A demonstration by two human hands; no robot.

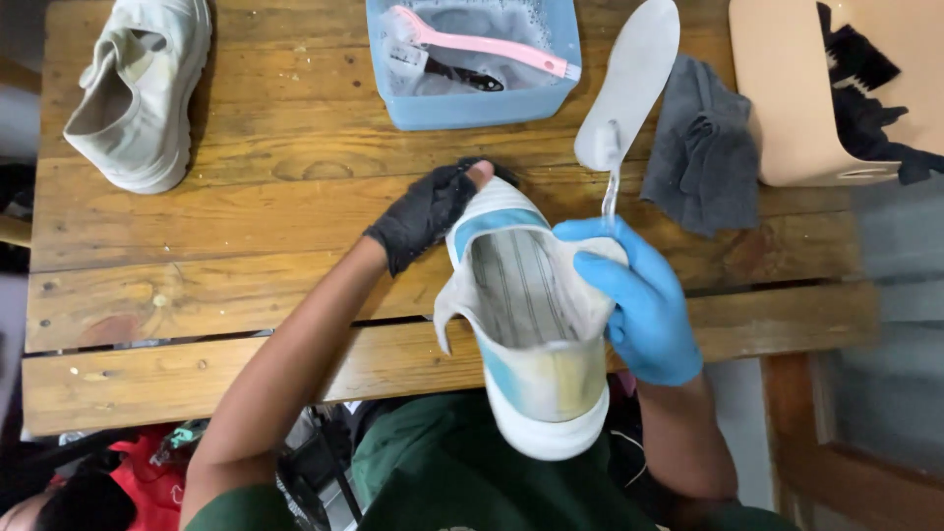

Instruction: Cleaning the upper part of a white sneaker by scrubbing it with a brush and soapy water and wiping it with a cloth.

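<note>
Shoe in hand, we hold it over the near edge of the wooden table, its opening turned up toward us and its toe pointing away. It is white with a light blue band by the tongue and a yellowish stain at the heel. Our left hand, in a black glove with one fingertip bare, grips the toe end, fingers curled over the front of the shoe. Our right hand, in a blue glove, wraps the right side of the shoe's collar, fingers closed on the fabric edge; a thin clear handle rises from between those fingers, though we cannot tell what tool it belongs to.

Just beyond the right hand lies a pale insole, slanting away to the far right, its near end beside a crumpled grey cloth. Further right stands a beige tub with dark cloth hanging out of it. At the far middle of the table sits a blue basin of soapy water with a pink brush laid across it. At the far left, well apart from our hands, rests a second white shoe on its side.
</note>
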